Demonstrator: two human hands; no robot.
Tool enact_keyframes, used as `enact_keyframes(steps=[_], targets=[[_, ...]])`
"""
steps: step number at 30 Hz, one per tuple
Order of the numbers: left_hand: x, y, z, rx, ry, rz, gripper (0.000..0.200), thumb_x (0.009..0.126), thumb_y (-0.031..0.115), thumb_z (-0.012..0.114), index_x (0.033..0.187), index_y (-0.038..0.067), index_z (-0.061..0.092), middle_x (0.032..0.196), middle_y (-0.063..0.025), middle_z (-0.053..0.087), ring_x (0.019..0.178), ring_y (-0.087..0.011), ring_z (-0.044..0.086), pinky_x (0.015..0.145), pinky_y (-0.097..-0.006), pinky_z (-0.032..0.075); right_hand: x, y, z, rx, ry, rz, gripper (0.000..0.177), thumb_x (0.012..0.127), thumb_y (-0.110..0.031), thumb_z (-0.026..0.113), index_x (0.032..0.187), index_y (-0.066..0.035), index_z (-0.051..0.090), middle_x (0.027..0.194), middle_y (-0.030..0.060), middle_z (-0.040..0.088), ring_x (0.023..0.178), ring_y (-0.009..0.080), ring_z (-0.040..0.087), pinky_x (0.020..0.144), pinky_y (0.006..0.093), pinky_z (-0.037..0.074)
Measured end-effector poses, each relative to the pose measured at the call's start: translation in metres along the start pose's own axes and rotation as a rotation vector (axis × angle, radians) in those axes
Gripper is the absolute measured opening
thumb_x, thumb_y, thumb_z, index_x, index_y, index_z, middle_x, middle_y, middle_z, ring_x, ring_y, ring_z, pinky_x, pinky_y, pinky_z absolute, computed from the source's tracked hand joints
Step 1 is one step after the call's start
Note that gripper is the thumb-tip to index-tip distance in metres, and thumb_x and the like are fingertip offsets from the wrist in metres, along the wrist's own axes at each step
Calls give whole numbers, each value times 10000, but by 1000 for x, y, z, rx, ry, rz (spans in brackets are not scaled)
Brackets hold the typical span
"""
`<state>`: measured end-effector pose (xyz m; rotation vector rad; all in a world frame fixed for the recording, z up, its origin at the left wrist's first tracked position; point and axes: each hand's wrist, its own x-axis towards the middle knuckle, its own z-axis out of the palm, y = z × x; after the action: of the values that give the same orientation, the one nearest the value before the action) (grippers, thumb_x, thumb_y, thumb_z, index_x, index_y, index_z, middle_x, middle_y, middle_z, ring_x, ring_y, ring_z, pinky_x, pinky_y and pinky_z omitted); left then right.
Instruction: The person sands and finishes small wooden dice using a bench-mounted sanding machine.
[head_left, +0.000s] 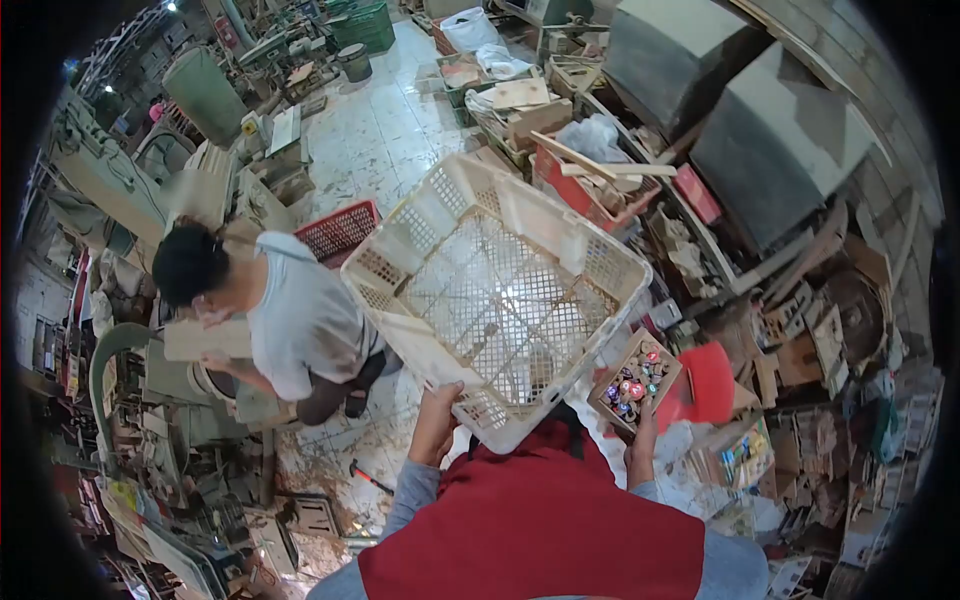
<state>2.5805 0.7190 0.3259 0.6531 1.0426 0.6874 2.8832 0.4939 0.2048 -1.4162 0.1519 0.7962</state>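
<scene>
A worn, off-white plastic crate with perforated walls and a grid bottom is tilted in front of me. My left hand is closed on its near left rim, thumb on top. Lower right, my right hand is closed around the near side of a small wooden box. Inside that box lie several small round pieces with red, blue and purple tops; what they are I cannot make out. The crate's bottom shows only dirt and the floor through its grid.
On the left a co-worker in a grey shirt bends over a machine. Behind them sits a red crate. A red plastic seat stands right of the wooden box. Scrap-filled crates line the right; a red-and-black tool lies on the dusty floor.
</scene>
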Motion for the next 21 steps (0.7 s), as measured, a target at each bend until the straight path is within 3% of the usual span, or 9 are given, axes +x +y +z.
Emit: enact_keyframes(steps=[3, 5, 7, 8, 10, 13, 15, 17, 21], targets=[[85, 32, 2, -113, 130, 51, 358, 906, 145, 544, 1194, -62, 497, 1094, -165, 604, 949, -286, 646, 818, -430, 572, 78, -27, 92, -40, -68, -8, 563, 945, -474, 563, 1303, -47, 477, 1114, 93, 611, 887, 187, 660, 567, 336, 575], [143, 60, -8, -108, 159, 41, 371, 904, 132, 540, 1204, -78, 479, 1097, -181, 602, 973, -308, 642, 833, -451, 564, 157, -21, 140, -90, -30, -79, 644, 940, -475, 578, 1344, 13, 460, 1166, 120, 599, 1090, 208, 575, 887, 354, 502], [197, 103, 3, -147, 167, -35, 387, 896, 127, 548, 1214, -77, 464, 1112, -196, 600, 1000, -328, 635, 851, -470, 553, 232, -26, 193, -294, 18, -103, 664, 945, -468, 572, 1368, 26, 435, 1158, 129, 594, 1125, 208, 528, 944, 353, 442], [229, 117, 5, -175, 214, -5, 321, 892, 161, 553, 1133, -50, 536, 1022, -158, 649, 925, -287, 670, 763, -442, 583, 259, -41, 228, -284, 19, -89, 664, 945, -468, 572, 1368, 26, 435, 1158, 129, 594, 1125, 208, 528, 944, 353, 442], [271, 170, 17, -150, 284, 28, 340, 893, 170, 557, 1148, -53, 528, 1031, -157, 648, 926, -286, 671, 764, -441, 582, 293, -81, 304, -258, -118, -92, 605, 950, -435, 572, 1317, 37, 477, 1121, 125, 599, 1045, 193, 545, 899, 350, 454], [339, 229, 14, -195, 352, 100, 383, 894, 180, 572, 1196, -46, 503, 1051, -149, 642, 920, -281, 671, 771, -429, 580, 321, -153, 426, -368, -130, -36, 546, 950, -397, 581, 1267, 41, 505, 1102, 127, 604, 988, 179, 548, 882, 331, 449], [396, 271, 2, -205, 362, 200, 393, 895, 175, 581, 1222, -26, 498, 1078, -138, 634, 940, -274, 664, 784, -405, 576, 384, -148, 475, -299, -166, -35, 499, 950, -365, 587, 1229, 42, 511, 1065, 127, 607, 957, 172, 556, 863, 317, 449], [477, 309, -27, -198, 344, 168, 402, 894, 159, 580, 1243, -19, 489, 1116, -137, 623, 976, -258, 651, 782, -396, 565, 438, -139, 524, -435, -204, -189, 484, 952, -354, 587, 1226, 36, 505, 1026, 112, 602, 932, 167, 552, 835, 312, 453], [682, 407, -47, 4, 247, 175, 332, 893, 187, 600, 1179, 26, 550, 1029, -92, 649, 853, -218, 665, 632, -335, 549, 484, -132, 627, -466, -130, -201, 457, 954, -353, 590, 1204, 27, 548, 1034, 87, 608, 923, 152, 550, 819, 307, 451]])
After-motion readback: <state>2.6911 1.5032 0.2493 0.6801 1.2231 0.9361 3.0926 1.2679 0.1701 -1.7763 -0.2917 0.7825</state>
